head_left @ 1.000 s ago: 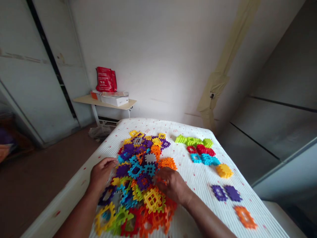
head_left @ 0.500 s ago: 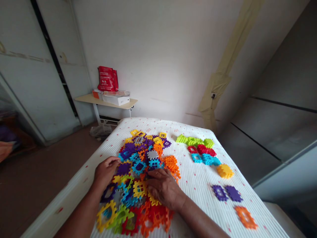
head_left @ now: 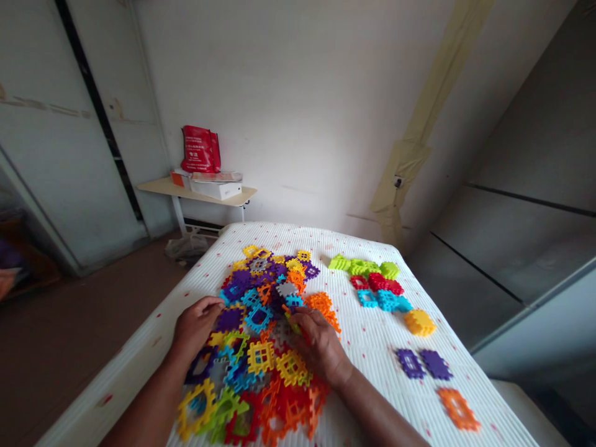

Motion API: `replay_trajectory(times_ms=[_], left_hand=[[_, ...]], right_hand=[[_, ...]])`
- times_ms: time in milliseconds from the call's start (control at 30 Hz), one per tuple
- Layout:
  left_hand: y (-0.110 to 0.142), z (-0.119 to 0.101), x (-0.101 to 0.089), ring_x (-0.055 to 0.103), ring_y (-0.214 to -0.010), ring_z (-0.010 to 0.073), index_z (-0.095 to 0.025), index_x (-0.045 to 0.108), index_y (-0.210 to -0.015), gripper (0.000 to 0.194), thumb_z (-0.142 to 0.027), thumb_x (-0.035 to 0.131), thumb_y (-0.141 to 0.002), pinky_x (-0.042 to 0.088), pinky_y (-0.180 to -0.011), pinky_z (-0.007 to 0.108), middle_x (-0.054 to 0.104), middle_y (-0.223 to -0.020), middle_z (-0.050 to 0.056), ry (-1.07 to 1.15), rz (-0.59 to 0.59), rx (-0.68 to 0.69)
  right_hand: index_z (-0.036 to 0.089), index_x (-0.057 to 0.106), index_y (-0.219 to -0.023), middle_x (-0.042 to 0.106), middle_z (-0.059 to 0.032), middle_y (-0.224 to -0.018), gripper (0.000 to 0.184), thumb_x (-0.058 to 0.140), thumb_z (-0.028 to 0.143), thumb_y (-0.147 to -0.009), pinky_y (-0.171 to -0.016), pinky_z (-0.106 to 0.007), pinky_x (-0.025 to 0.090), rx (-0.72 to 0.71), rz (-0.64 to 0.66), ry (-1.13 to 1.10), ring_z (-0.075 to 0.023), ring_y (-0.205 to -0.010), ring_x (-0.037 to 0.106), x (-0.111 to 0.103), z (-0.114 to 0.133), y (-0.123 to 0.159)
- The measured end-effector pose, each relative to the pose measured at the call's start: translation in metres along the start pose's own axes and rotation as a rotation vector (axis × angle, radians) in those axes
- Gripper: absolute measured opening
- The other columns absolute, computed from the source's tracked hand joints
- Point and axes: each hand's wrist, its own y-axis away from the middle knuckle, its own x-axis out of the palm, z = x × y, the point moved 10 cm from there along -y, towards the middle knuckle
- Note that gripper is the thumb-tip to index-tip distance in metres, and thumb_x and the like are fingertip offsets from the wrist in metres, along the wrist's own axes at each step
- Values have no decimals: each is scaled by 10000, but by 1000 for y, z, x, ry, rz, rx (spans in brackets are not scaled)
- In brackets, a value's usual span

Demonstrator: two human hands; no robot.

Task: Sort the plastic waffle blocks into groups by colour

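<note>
A heap of flat interlocking plastic tiles (head_left: 261, 323) in purple, yellow, orange, blue, grey and green covers the near middle of a white ribbed mattress (head_left: 367, 335). My left hand (head_left: 195, 326) rests on the heap's left edge, fingers curled over a purple tile. My right hand (head_left: 319, 344) lies palm down on the heap's right side, fingertips pressed among the tiles near a green one; whether it grips any is hidden.
Sorted tiles lie to the right: green ones (head_left: 361, 267), red ones (head_left: 377, 282), blue ones (head_left: 384, 301), a yellow stack (head_left: 419, 323), two purple (head_left: 423, 363), one orange (head_left: 459, 408). A small table (head_left: 195, 192) with a red bag stands at the wall.
My right hand slid left into the heap, then forward and slightly right, shifting tiles around it. My left hand barely moved.
</note>
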Motion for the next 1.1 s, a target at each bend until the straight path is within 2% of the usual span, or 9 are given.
replay_trajectory(times_ms=[200,367,500,633,767,867,967,1033,1100], left_hand=[[0,0,0,666,-714,229,-225,670,-704,311,-494,567,-587,483,-646,273,730,-685,22,-16,5,-4],[0,-1,0,672,-721,227,-233,669,-692,303,-498,557,-595,488,-647,266,738,-702,17,-29,4,1],[-2,3,1,679,-743,230,-238,674,-706,299,-493,565,-594,490,-671,267,745,-723,17,-45,7,-7],[-4,6,1,681,-761,234,-242,678,-718,296,-491,555,-615,487,-686,275,749,-734,13,-63,17,-13],[-5,5,-1,676,-791,254,-239,688,-719,298,-486,582,-591,484,-694,288,753,-737,6,-97,24,-29],[-5,5,-2,673,-792,258,-238,692,-716,303,-487,581,-585,481,-701,293,752,-739,2,-118,24,-42],[-5,5,-3,671,-806,261,-233,689,-724,312,-486,572,-582,483,-696,290,749,-734,5,-124,27,-47],[-4,5,-3,670,-811,261,-230,686,-729,320,-486,563,-585,486,-689,286,747,-727,7,-125,29,-49],[-4,5,-2,671,-811,259,-227,687,-736,326,-489,568,-583,487,-689,283,748,-731,8,-128,33,-50]], right_hand=[[224,566,-1077,622,-54,-1097,330,537,71,-786,-874,-288,490,111,-86,-74,-167,-1006,580,-9,-23,1],[218,570,-1110,613,-72,-1136,328,539,104,-804,-895,-314,480,101,-94,36,-185,-1035,564,-15,-22,2],[214,601,-1049,621,-80,-1126,261,554,131,-807,-895,-363,456,86,-121,105,-210,-1033,547,-18,-18,0],[211,605,-951,651,-46,-952,220,565,96,-768,-814,-333,443,175,-123,103,-196,-911,563,-14,-22,1],[212,600,-868,638,-20,-813,134,573,133,-763,-751,-298,426,243,-117,98,-177,-803,570,-13,-21,5],[218,592,-845,638,-12,-799,108,565,162,-756,-732,-279,433,248,-162,-40,-168,-799,573,-17,-13,6],[221,550,-843,607,20,-745,60,552,235,-785,-634,-229,444,301,-187,-337,-127,-690,560,-17,-16,4],[223,506,-868,565,40,-705,104,535,305,-812,-563,-208,435,349,-241,-484,-106,-608,530,-24,-30,2],[222,474,-890,538,44,-682,144,507,350,-832,-534,-209,428,410,-361,-462,-108,-580,518,-45,-53,5]])
